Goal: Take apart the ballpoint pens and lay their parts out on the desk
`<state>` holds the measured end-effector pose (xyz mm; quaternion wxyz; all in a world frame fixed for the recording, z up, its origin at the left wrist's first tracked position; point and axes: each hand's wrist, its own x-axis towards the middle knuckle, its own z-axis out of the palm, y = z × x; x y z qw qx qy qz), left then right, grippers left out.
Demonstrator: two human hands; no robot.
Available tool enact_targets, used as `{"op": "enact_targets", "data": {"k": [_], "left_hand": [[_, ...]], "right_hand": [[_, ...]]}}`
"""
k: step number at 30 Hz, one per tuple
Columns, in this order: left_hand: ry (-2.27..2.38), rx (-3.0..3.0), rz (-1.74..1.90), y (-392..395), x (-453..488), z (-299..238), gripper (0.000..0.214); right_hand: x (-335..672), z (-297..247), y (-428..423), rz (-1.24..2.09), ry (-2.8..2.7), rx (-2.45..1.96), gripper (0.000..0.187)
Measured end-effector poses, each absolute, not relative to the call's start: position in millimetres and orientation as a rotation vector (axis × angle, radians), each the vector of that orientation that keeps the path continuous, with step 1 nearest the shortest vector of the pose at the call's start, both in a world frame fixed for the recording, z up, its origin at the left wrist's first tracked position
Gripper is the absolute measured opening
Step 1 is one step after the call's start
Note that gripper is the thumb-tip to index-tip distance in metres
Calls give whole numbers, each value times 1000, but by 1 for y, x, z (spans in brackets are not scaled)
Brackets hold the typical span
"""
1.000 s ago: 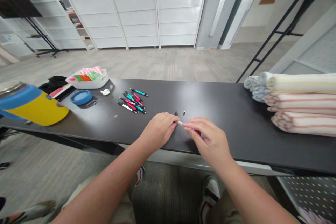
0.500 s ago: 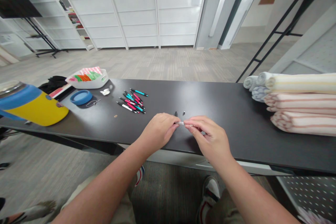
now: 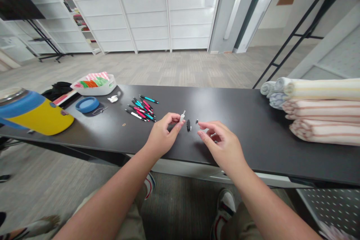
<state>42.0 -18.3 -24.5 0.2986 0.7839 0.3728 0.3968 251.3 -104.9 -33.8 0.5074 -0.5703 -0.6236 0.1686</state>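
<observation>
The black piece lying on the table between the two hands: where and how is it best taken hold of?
Probably pinch the black piece across its middle, from above and the right. It is slim and lies pointing away from the person; the open right hand is nearby, while the left hand holds a white part.

The left hand (image 3: 164,134) and the right hand (image 3: 224,142) are bare, as are both slim forearms (image 3: 114,193) down to the picture's lower edge. Below show loose-looking trousers (image 3: 131,219) of plain khaki-beige cloth, darker in the shade on the right leg. The white, round-toed left shoe (image 3: 150,186) bears red and blue stripes; the white right shoe (image 3: 225,202) has a dark band and red striping.
</observation>
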Motion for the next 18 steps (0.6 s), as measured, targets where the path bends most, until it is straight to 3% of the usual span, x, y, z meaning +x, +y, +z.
{"op": "enact_targets", "data": {"k": [18], "left_hand": [[984, 1959, 1074, -14, 44, -29, 19]], "right_hand": [[250, -36, -99, 379, -1616, -1577, 18]]}}
